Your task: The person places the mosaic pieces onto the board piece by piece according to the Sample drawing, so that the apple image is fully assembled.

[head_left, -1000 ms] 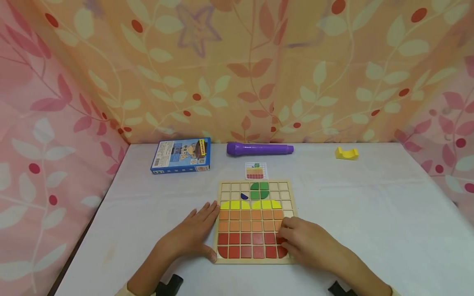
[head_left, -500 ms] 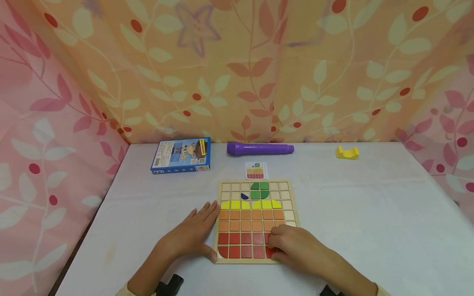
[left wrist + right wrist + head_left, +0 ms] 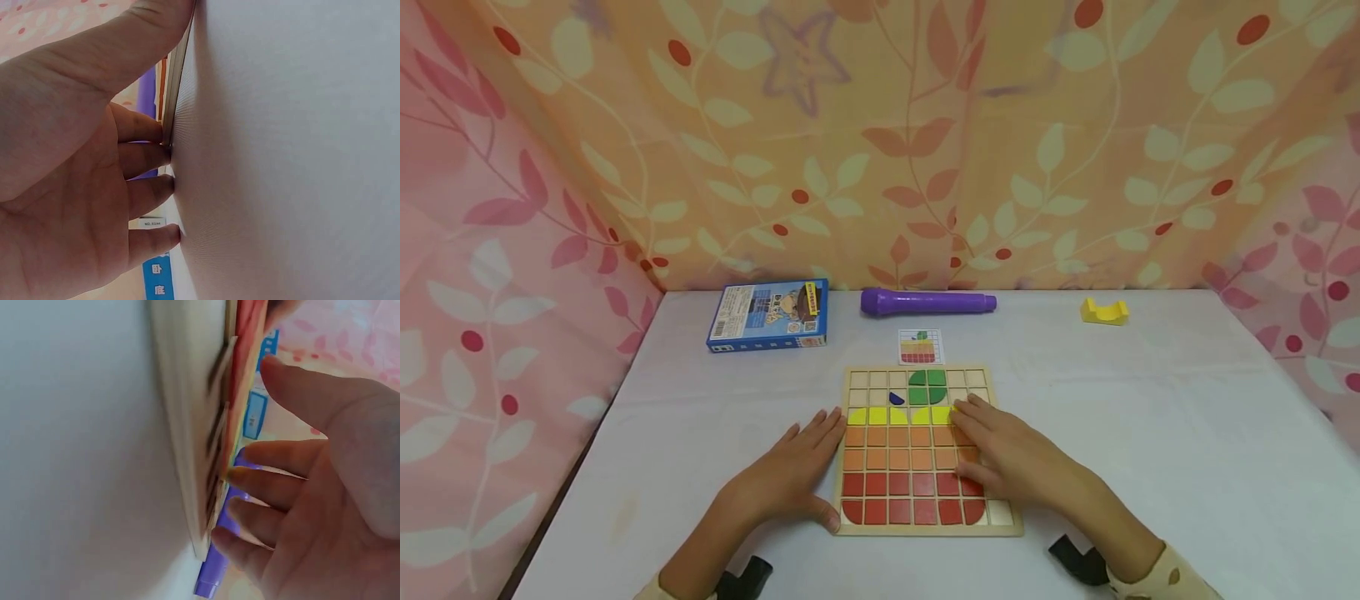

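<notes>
The wooden grid board (image 3: 925, 450) lies near the table's (image 3: 1150, 433) front edge. The left hand (image 3: 790, 475) lies flat, released, against its left rim — likely steadying it. The right hand (image 3: 1007, 458), fingers extended, grasping nothing, rests on the orange tiles (image 3: 895, 446). Cells hold yellow, orange, red and green tiles — the outer cells are bare.

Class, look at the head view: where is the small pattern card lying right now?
The pattern card lies flat on the table, just beyond the puzzle board's far edge, in front of the purple marker.
</notes>
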Available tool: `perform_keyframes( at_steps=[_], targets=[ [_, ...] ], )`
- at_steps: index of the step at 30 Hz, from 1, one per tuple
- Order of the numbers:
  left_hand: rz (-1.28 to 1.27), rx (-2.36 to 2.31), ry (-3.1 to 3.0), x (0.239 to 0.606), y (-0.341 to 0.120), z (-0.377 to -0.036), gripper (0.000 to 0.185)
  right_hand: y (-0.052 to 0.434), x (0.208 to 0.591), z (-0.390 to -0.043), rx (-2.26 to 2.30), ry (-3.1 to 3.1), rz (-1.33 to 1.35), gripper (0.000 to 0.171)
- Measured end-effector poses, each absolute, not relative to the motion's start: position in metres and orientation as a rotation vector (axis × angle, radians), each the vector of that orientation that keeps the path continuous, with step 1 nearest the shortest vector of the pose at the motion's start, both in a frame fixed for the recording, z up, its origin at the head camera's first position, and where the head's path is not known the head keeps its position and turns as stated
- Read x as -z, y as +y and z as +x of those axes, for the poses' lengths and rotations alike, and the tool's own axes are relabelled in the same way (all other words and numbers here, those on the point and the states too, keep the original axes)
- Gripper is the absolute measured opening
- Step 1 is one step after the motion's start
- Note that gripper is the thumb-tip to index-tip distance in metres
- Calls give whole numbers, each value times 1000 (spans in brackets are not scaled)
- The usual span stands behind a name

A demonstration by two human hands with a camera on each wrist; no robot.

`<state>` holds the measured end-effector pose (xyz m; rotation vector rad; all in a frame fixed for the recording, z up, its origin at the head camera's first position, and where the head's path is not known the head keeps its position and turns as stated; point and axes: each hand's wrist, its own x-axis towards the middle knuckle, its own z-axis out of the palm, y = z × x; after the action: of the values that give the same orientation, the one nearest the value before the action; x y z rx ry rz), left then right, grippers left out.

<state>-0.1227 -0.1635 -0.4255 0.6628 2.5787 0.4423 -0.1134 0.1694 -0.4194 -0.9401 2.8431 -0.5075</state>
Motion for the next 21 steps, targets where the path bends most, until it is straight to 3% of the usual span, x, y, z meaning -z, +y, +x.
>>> perform_keyframes(
  at_steps=[12, 21],
  targets=[
    [667, -438, 2585, 425, -164, -123, 134, 164, 422, -108, 386, 2894, -884, 75],
    [682, -441, 2591, 422, -161, -121, 131, 157, 423, -112, 494, 2803, -1003, 72]
  ],
)
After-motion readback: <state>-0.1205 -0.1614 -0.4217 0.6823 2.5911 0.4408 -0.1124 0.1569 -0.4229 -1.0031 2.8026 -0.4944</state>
